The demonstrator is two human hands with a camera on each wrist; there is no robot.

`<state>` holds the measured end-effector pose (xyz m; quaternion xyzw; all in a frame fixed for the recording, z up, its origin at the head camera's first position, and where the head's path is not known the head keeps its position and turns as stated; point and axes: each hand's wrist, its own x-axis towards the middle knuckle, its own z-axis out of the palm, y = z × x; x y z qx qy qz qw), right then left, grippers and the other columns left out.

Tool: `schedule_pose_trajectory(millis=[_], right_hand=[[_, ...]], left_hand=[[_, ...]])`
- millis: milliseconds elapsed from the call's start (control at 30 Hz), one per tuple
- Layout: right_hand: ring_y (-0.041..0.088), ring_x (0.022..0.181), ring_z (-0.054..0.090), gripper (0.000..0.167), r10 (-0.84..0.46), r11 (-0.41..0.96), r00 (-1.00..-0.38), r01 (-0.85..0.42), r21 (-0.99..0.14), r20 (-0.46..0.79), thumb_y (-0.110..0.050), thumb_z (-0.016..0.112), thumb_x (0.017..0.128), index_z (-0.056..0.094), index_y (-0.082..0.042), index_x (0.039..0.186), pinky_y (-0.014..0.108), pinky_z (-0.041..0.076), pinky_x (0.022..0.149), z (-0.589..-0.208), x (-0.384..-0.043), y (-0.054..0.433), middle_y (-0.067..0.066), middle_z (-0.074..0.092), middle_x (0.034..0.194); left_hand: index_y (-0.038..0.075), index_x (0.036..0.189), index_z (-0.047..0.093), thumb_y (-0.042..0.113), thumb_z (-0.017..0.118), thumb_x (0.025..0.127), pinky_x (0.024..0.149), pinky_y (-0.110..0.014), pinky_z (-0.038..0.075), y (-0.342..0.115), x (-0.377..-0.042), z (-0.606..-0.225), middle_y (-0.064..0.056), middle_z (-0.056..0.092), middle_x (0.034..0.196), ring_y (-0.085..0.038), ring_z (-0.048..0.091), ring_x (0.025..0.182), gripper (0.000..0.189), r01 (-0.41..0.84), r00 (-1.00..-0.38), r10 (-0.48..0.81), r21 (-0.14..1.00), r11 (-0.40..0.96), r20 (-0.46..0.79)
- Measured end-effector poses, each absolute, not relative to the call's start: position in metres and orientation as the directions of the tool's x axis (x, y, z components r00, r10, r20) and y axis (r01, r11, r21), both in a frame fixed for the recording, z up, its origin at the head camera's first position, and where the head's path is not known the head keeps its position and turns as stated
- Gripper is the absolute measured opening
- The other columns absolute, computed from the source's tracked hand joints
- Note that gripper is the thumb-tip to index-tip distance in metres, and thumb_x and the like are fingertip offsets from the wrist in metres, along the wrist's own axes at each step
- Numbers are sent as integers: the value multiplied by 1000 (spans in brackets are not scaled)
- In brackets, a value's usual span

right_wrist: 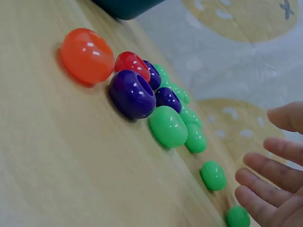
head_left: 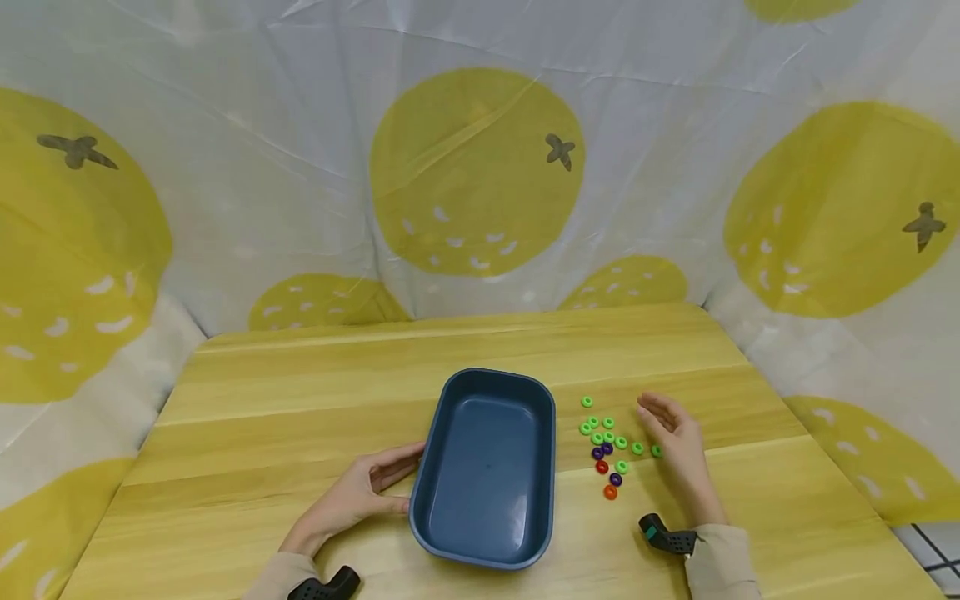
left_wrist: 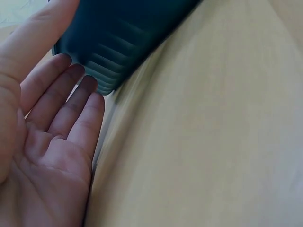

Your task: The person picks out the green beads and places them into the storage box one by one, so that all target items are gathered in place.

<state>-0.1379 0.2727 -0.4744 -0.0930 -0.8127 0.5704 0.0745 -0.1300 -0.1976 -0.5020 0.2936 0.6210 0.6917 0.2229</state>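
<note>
A dark blue rectangular plastic bin (head_left: 487, 479) stands on the table with nothing inside. At its left side is my left hand (head_left: 363, 492), thumb and fingertips right at the wall, fingers fairly straight. In the left wrist view the fingertips meet the ribbed corner of the bin (left_wrist: 113, 47). To the right of the bin lies a loose group of ring beads: several green beads (head_left: 621, 442), a few purple beads (head_left: 597, 453), a red bead (head_left: 602, 467) and an orange bead (right_wrist: 87, 56). My right hand (head_left: 677, 437) hovers beside the rightmost green bead (right_wrist: 238, 216), fingers relaxed, holding nothing.
The wooden table (head_left: 300, 383) extends around the bin and beads. Behind it hangs a white curtain (head_left: 315, 167) printed with large yellow fruit. Each wrist wears a black camera mount, such as the right one (head_left: 666, 537).
</note>
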Motion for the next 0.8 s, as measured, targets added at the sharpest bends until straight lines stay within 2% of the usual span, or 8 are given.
schedule_pose_trajectory(millis=[100,167,233,300,400,667,800], right_hand=[[7,117,55,50,227,364,-974,106,-925,-22,-22,60,101,46,4,142,1,40,88,-474,-137,274,23,51,142],[22,122,56,49,203,428,-978,122,-896,-36,-17,62,99,47,6,140,1,40,86,-471,-135,277,25,52,140],[36,123,55,48,159,507,-987,106,-855,-28,-12,66,96,50,8,137,7,46,87,-468,-132,282,27,55,136],[41,118,58,47,117,580,-993,77,-811,-10,-8,70,92,53,10,132,15,51,87,-467,-127,288,29,58,129],[40,109,62,48,67,638,-998,31,-770,15,-5,76,86,57,12,126,28,56,86,-467,-121,295,29,63,120],[30,96,66,45,58,628,-998,17,-778,24,2,79,80,61,12,121,20,55,79,-469,-118,298,25,68,111],[20,89,66,41,70,638,-997,27,-769,24,4,78,80,64,12,118,18,54,74,-470,-119,298,22,70,106]], left_hand=[[-10,149,33,-2,71,88,109,-19,39,-199,-128,-504,-25,36,153,-4,46,135,72,57,-729,672,989,-133,132],[-11,149,32,-2,71,88,109,-19,38,-200,-128,-505,-15,41,154,-4,46,135,72,64,-727,671,987,-147,147],[-12,149,32,-3,71,88,109,-18,38,-201,-127,-506,-5,45,152,-4,45,135,72,74,-726,668,985,-159,162],[-13,149,31,-4,70,88,109,-18,38,-202,-127,-507,4,47,150,-4,45,135,72,82,-721,670,982,-168,175],[-14,148,30,-4,70,88,109,-18,38,-201,-127,-508,5,47,150,-3,45,135,73,88,-716,676,982,-165,177],[-10,149,33,-1,71,89,109,-18,39,-200,-131,-504,-15,42,153,-3,46,134,72,75,-720,679,989,-128,143],[-10,150,32,-2,70,89,109,-19,39,-198,-131,-504,-20,40,153,-4,46,135,72,79,-713,685,988,-130,147]])
